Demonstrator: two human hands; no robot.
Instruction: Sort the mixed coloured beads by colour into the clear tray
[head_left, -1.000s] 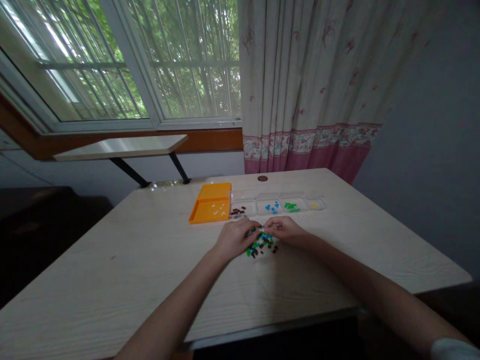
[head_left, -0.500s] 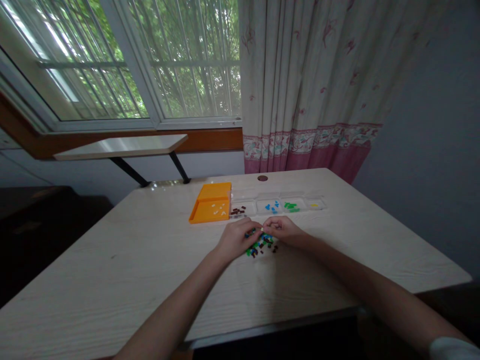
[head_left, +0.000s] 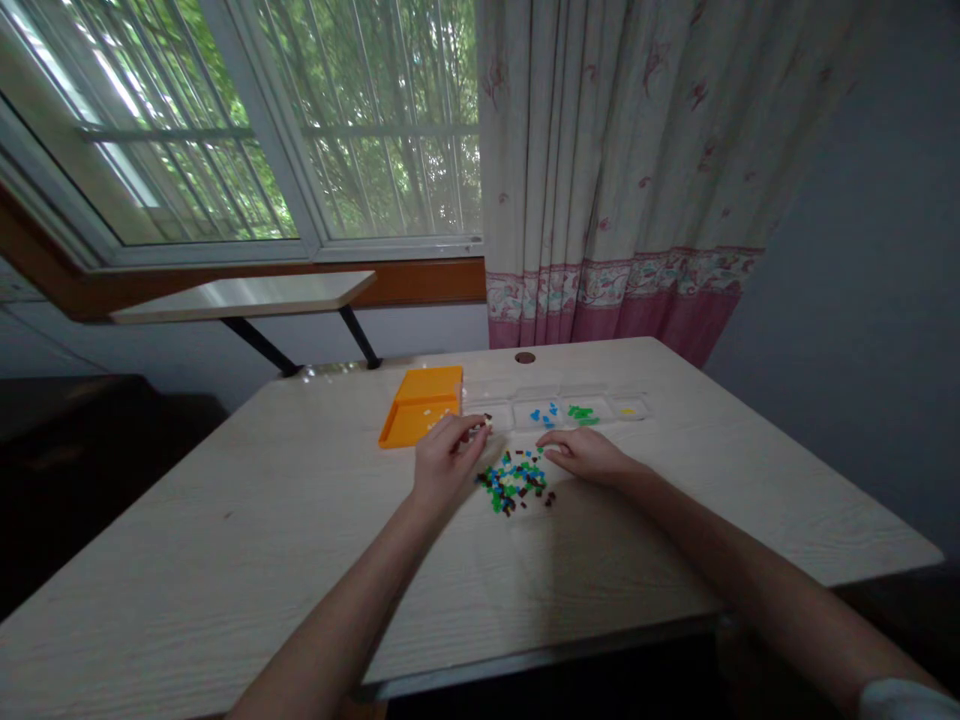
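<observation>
My left hand [head_left: 444,458] is over the near side of the orange case and the first clear tray, its thumb and fingers pinched on a small white block [head_left: 488,425]. My right hand [head_left: 589,455] rests at the upper right of a loose pile of small blocks [head_left: 514,482] in green, blue, brown and white. Its thumb and forefinger are drawn together by a green bit; what they hold, if anything, is too small to tell. White bits lie in the open orange case [head_left: 409,425], partly covered by my left hand.
Beyond the pile, a row of clear trays holds blue blocks [head_left: 545,413], green blocks [head_left: 582,413] and a yellow block [head_left: 628,411]. All stand on a pale wooden desk [head_left: 300,520]. A raised shelf [head_left: 255,290] is at the back left, a curtain [head_left: 600,180] behind.
My left hand has moved left and away from me, off the pile to the case and trays, with a white block. My right hand has shifted slightly right. More of the pile shows.
</observation>
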